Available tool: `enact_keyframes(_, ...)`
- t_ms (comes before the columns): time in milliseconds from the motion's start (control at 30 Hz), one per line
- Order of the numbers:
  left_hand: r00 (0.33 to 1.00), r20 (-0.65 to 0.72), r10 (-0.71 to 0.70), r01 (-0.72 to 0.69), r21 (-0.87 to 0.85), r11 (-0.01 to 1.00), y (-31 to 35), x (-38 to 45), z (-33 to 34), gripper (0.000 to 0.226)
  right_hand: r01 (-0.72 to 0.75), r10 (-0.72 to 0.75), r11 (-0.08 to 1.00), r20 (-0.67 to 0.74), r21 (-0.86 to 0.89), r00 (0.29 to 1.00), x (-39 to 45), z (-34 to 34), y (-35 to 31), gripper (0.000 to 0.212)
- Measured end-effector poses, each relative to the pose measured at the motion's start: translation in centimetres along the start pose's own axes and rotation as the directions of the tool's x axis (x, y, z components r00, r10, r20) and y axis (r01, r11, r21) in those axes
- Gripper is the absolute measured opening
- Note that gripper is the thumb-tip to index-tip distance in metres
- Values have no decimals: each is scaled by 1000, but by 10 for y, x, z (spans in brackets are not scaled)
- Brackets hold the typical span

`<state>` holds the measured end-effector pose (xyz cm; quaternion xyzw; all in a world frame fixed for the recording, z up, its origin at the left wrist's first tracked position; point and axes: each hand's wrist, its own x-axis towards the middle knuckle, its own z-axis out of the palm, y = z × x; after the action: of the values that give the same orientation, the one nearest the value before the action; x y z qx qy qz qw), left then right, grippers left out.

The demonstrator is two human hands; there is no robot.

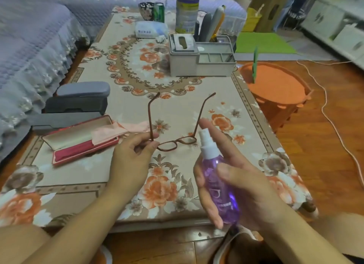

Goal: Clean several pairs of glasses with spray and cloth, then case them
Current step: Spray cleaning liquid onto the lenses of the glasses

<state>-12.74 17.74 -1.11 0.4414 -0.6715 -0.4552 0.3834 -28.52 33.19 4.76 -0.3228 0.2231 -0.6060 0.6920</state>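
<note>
My left hand (134, 155) pinches the left lens corner of a pair of brown-framed glasses (178, 141), held just above the table with both temples unfolded and pointing away from me. My right hand (244, 187) grips a purple spray bottle (218, 177) with a white nozzle, the index finger raised beside the nozzle, which sits close to the right lens. An open red glasses case (78, 143) lies to the left with a pink cloth (118, 129) draped over its edge. Dark closed cases (78, 100) are stacked further left.
The low table carries a floral cloth (137, 76). A grey tissue-box organiser (199, 57), a tin can (187, 13), a green can and a tissue pack stand at the far end. An orange stool (273, 86) and a cable lie on the floor to the right. A sofa borders the left.
</note>
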Motion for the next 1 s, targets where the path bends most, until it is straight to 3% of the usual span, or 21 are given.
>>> enact_keyframes(100,1000,-5,-2,2,-3,1000,0,0,-2,20,-4,5,998,10,-68,1000,-1,4,-2,78)
enact_keyframes(300,1000,-1,11,-11,-37,999,1,-2,-2,22,-28,30,999,51,-33,998,0,6,0,67)
enact_keyframes(367,999,-19,34,-34,-39,999,1,-3,-2,25,-5,5,1000,-14,-29,1000,0,8,-1,63)
enact_keyframes(433,991,-41,127,-127,6,992,0,-4,-2,25,6,-43,982,-191,-188,981,0,12,-3,59)
enact_keyframes(467,978,-49,201,-198,48,979,0,-5,-3,24,-14,-107,926,-296,-378,949,-1,13,-3,59)
enact_keyframes(500,959,-56,278,-272,96,957,0,-6,-3,24,-61,-208,800,-372,-598,905,-2,12,-3,60)
enact_keyframes(567,911,-70,407,-391,176,903,0,-8,-3,22,-158,-439,393,-336,-906,834,-2,7,1,61)
enact_keyframes(600,885,-74,460,-438,206,875,0,-8,-3,21,-186,-504,213,-271,-959,820,-3,4,4,61)
enact_keyframes(667,830,-76,553,-522,244,817,-1,-10,-2,17,-220,-549,6,-187,-975,814,-2,1,10,60)
enact_keyframes(767,758,-67,649,-608,288,740,1,-13,0,14,-227,-533,-175,-102,-958,840,1,9,18,62)
enact_keyframes(833,729,-45,683,-640,307,704,3,-15,0,13,-232,-542,-238,-69,-943,837,3,12,23,66)
enact_keyframes(1000,731,-11,682,-646,310,698,3,-16,2,13,-258,-575,-224,-86,-940,814,8,14,27,60)
